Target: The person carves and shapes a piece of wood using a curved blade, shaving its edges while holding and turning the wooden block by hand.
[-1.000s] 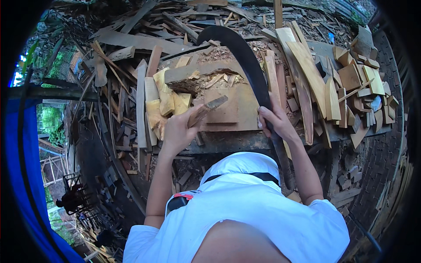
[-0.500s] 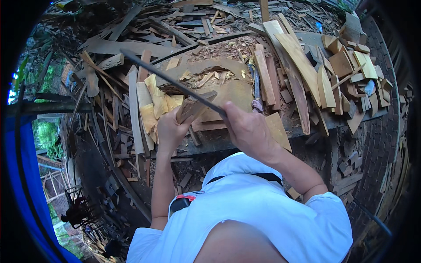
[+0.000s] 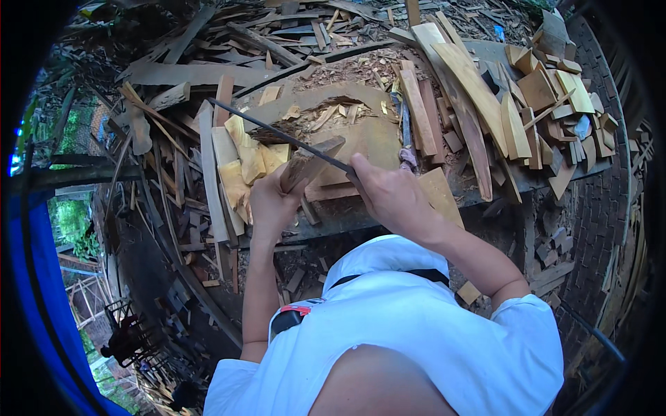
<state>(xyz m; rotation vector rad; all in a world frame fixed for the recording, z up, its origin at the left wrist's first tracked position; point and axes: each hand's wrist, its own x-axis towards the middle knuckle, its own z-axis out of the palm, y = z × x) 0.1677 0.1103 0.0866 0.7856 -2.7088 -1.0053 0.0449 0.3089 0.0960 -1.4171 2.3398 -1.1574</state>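
My left hand is closed round the lower end of a short, rough piece of wood, held tilted up to the right above the workbench. In my right hand is the handle end of a long, thin, dark machete. Its blade slants up and left, crossing the wood piece in view; whether it touches the wood I cannot tell. Beneath them lies a broad wooden block with a hollowed, splintered edge and chips. Another tool with a cloth-wrapped handle rests to its right.
Yellow wood offcuts and upright slats lie left of the block. Long planks lean on the right, beside a heap of cut blocks. Scrap wood covers the ground beyond the bench. A tape measure hangs at my waist.
The machete's blade has turned to show thinner, and its far tip has swung slightly right and down. My right hand has shifted a little down. The left hand still grips the wood piece.
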